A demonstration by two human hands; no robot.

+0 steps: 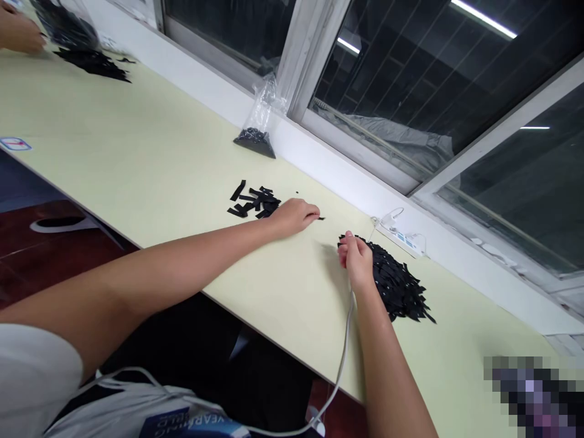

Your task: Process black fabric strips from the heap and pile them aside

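Note:
My left hand [294,219] is closed in a pinch above the pale tabletop, with a small black strip [322,218] showing at its fingertips. Just left of it lies a small loose heap of black strips [260,202]. My right hand [358,260] is raised at the left edge of a large pile of black strips [398,283]. Its fingers are curled together, with a dark bit by the fingertips. Whether that bit is held or belongs to the pile behind cannot be made out.
A clear plastic bag [260,125] with black pieces in its bottom stands by the wall. Behind the large pile is a white power strip [401,237]. A white cable [344,347] runs beside my right forearm. Another person's hand [20,30] is near more black strips [93,62] at far left.

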